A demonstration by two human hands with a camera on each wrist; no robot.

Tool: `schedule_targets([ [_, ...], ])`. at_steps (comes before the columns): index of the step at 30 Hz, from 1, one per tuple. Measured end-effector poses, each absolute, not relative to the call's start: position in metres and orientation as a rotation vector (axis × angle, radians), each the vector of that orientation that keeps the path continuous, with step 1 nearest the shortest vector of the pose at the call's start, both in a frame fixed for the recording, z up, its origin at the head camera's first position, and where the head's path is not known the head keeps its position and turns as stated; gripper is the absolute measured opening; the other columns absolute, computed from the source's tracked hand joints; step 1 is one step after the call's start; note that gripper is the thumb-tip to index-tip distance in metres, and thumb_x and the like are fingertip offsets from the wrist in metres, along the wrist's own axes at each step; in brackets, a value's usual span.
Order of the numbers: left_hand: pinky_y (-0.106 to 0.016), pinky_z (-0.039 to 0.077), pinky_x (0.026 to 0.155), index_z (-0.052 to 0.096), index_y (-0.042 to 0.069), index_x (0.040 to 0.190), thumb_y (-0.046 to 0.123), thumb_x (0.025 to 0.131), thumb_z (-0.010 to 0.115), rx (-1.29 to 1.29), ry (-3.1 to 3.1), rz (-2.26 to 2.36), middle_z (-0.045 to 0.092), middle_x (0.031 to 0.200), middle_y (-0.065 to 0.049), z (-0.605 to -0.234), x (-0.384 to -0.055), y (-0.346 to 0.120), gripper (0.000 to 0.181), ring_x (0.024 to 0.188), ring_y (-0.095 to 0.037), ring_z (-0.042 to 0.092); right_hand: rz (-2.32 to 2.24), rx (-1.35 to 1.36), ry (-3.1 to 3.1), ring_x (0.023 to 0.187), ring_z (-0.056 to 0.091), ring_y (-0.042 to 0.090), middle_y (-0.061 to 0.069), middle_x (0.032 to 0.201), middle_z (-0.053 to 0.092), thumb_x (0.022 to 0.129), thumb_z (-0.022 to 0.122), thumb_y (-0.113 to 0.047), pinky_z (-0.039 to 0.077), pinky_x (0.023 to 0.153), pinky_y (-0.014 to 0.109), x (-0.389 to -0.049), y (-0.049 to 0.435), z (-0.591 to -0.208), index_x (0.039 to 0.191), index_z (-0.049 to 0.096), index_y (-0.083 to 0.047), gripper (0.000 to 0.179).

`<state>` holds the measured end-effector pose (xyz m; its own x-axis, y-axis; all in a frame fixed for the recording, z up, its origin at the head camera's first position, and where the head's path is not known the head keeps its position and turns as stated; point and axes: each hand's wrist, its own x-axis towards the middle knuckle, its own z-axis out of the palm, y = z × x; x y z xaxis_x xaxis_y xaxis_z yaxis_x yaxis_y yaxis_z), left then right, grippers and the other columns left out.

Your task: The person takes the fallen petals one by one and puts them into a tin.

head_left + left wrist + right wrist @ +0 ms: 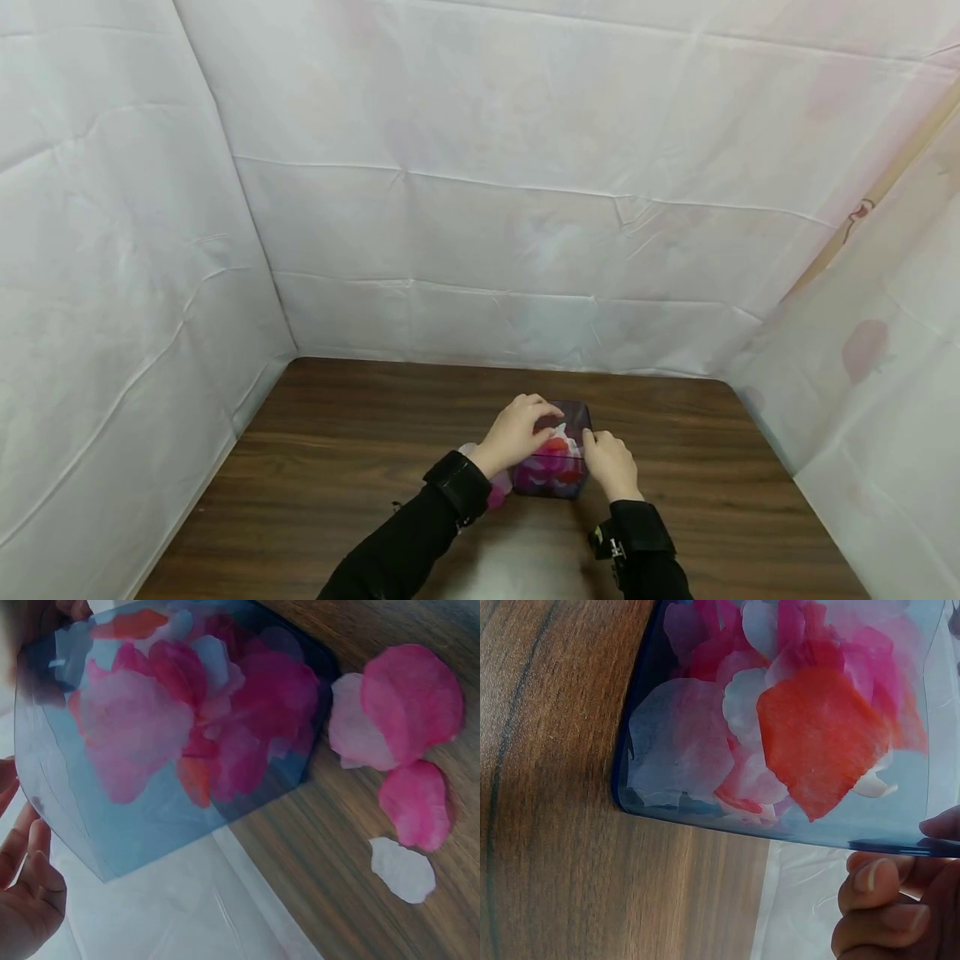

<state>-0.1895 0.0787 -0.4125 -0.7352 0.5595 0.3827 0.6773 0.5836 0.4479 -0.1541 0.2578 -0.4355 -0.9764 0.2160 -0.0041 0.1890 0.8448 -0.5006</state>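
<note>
A see-through dark-tinted box (552, 486) stands on the table with pink, red and white petals (821, 739) inside it. My right hand (611, 465) grips the box's right side near its top. In the right wrist view its thumb lies on the front face, with curled fingers (876, 876) outside the side wall. From the left, my left hand (517, 432) reaches over the top of the box, thumb and fingers apart, and no held thing shows between them. The left wrist view shows bent fingers (34, 851) by the box's upper edge; their exact contact is unclear.
Several loose petals, among them a dark pink petal (420, 802) and a white petal (403, 870), lie on the wooden table (360, 417) left of the box, partly under my left wrist. White cloth walls (480, 233) enclose the table at the back and both sides.
</note>
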Motion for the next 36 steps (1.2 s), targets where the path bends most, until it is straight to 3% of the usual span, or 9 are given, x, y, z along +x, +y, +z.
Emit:
schedule_targets([
  [10, -0.034, 0.048, 0.087, 0.063, 0.013, 0.117, 0.019, 0.091, 0.063, -0.908, -2.639, -1.021, 0.058, 0.114, -0.006, -0.423, -0.199, 0.047, 0.027, 0.106, -0.021, 0.053, 0.818, -0.320, -2.963, 0.102, 0.057, 0.049, 0.030, 0.115, 0.061, 0.099, 0.033, -0.028, 0.045, 0.082, 0.059, -0.153, 0.256, -0.434, 0.113, 0.064, 0.005, 0.047],
  [16, -0.044, 0.047, 0.092, 0.055, 0.008, 0.126, 0.017, 0.091, 0.062, -0.792, -2.703, -0.989, 0.054, 0.122, -0.015, -0.459, -0.200, 0.019, 0.037, 0.114, -0.032, 0.052, 0.815, -0.339, -2.961, 0.103, 0.057, 0.049, 0.030, 0.115, 0.061, 0.099, 0.032, -0.028, 0.046, 0.082, 0.058, -0.152, 0.257, -0.434, 0.113, 0.064, 0.005, 0.048],
  [22, -0.055, 0.045, 0.092, 0.055, 0.007, 0.130, 0.008, 0.093, 0.052, -0.786, -2.918, -0.611, 0.051, 0.133, -0.024, -0.503, -0.190, -0.001, 0.037, 0.119, -0.046, 0.048, 0.813, -0.320, -2.967, 0.104, 0.056, 0.049, 0.030, 0.116, 0.060, 0.099, 0.033, -0.028, 0.045, 0.083, 0.058, -0.152, 0.256, -0.435, 0.114, 0.063, 0.006, 0.048],
  [24, -0.051, 0.049, 0.086, 0.060, 0.007, 0.123, 0.003, 0.090, 0.053, -0.790, -2.923, -0.492, 0.056, 0.126, -0.022, -0.514, -0.187, -0.004, 0.033, 0.113, -0.043, 0.054, 0.814, -0.316, -2.970, 0.104, 0.056, 0.049, 0.030, 0.116, 0.060, 0.099, 0.033, -0.028, 0.045, 0.083, 0.058, -0.152, 0.256, -0.435, 0.114, 0.063, 0.006, 0.048],
  [28, -0.038, 0.052, 0.071, 0.068, 0.007, 0.098, -0.004, 0.083, 0.058, -0.733, -2.838, -0.416, 0.063, 0.099, -0.012, -0.525, -0.188, -0.006, 0.021, 0.089, -0.029, 0.060, 0.812, -0.316, -2.958, 0.103, 0.057, 0.049, 0.030, 0.115, 0.061, 0.099, 0.034, -0.028, 0.045, 0.083, 0.058, -0.153, 0.255, -0.436, 0.112, 0.064, 0.006, 0.047],
  [33, -0.031, 0.052, 0.061, 0.064, 0.007, 0.077, -0.003, 0.080, 0.063, -0.673, -2.791, -0.463, 0.063, 0.085, -0.010, -0.524, -0.191, -0.005, 0.010, 0.073, -0.024, 0.063, 0.806, -0.334, -2.955, 0.105, 0.056, 0.049, 0.030, 0.116, 0.061, 0.098, 0.033, -0.029, 0.045, 0.084, 0.059, -0.154, 0.257, -0.436, 0.113, 0.064, 0.005, 0.048],
  [36, -0.031, 0.050, 0.056, 0.060, 0.008, 0.068, 0.005, 0.081, 0.066, -0.681, -2.748, -0.460, 0.063, 0.074, -0.006, -0.526, -0.189, -0.006, 0.015, 0.065, -0.022, 0.063, 0.805, -0.336, -2.965, 0.105, 0.056, 0.050, 0.030, 0.116, 0.060, 0.098, 0.032, -0.029, 0.045, 0.083, 0.059, -0.154, 0.257, -0.436, 0.113, 0.064, 0.005, 0.048],
])
